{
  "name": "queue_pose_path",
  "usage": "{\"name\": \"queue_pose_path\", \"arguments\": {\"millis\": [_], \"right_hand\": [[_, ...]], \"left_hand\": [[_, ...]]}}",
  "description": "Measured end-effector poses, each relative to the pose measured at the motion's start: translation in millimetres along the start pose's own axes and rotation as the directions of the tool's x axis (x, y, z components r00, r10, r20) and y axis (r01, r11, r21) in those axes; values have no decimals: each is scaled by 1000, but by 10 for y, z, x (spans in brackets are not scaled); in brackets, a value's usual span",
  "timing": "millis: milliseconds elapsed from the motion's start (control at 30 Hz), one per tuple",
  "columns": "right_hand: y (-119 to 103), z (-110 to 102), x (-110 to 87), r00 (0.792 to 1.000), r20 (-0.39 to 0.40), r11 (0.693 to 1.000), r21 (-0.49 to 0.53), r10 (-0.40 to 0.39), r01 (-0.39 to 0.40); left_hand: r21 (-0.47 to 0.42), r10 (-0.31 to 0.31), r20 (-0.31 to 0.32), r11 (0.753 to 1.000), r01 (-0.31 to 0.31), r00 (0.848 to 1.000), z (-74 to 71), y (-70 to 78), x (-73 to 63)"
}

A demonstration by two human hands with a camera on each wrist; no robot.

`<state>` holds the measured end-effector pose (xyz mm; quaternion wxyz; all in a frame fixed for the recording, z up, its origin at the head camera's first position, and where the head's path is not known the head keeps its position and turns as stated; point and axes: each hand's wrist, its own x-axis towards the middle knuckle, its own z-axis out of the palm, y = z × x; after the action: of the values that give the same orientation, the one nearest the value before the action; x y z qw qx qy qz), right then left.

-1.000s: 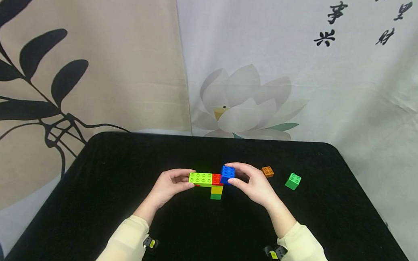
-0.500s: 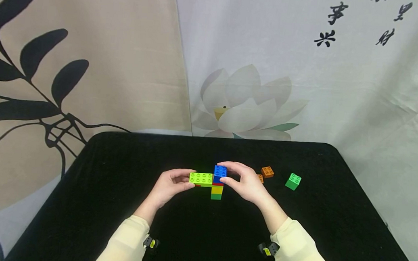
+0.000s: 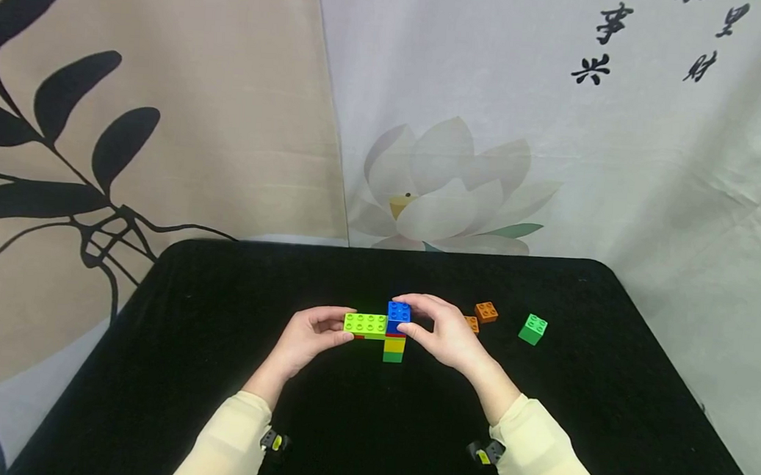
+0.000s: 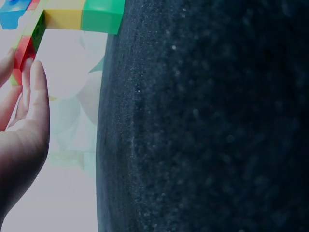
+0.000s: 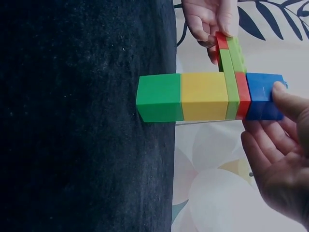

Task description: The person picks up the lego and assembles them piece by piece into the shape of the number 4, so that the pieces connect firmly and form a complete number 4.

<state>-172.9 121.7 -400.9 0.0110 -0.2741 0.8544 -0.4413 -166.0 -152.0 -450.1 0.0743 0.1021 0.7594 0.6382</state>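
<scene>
Left of centre, the upslanting left hand (image 3: 305,341) pinches the lime brick (image 3: 365,325) by its left end. At centre, the blue brick (image 3: 398,318) meets the stack (image 3: 394,347), gripped by the right hand (image 3: 455,338), further left than a second ago, baring an orange brick (image 3: 472,324).

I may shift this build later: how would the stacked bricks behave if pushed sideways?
The stacked bricks would probably feel stiff, with flat faces meeting closely. They might tip toward the left hand, where the lime section overhangs the narrow green base.
</scene>
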Motion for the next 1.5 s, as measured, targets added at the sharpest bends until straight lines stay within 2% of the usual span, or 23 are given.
{"name": "queue_pose_path", "arguments": {"millis": [467, 767, 1000, 1267, 1500], "right_hand": [[29, 1, 13, 999, 5, 999, 2, -40, 40], [1, -11, 29, 998, 20, 998, -37, -58, 58], [-8, -27, 33, 999, 34, 997, -60, -41, 43], [28, -24, 28, 999, 22, 999, -30, -45, 46], [38, -4, 14, 1000, 5, 1000, -16, -5, 5]], "left_hand": [[-8, 6, 7, 1000, -6, 1000, -11, -10, -3], [-33, 3, 16, 999, -3, 1000, -24, -41, 7], [-28, 3, 0, 1000, -3, 1000, 2, -25, 1], [-28, -2, -13, 1000, 1, 1000, 24, -11, -9], [-51, 6, -9, 999, -7, 1000, 31, -26, -7]]}}
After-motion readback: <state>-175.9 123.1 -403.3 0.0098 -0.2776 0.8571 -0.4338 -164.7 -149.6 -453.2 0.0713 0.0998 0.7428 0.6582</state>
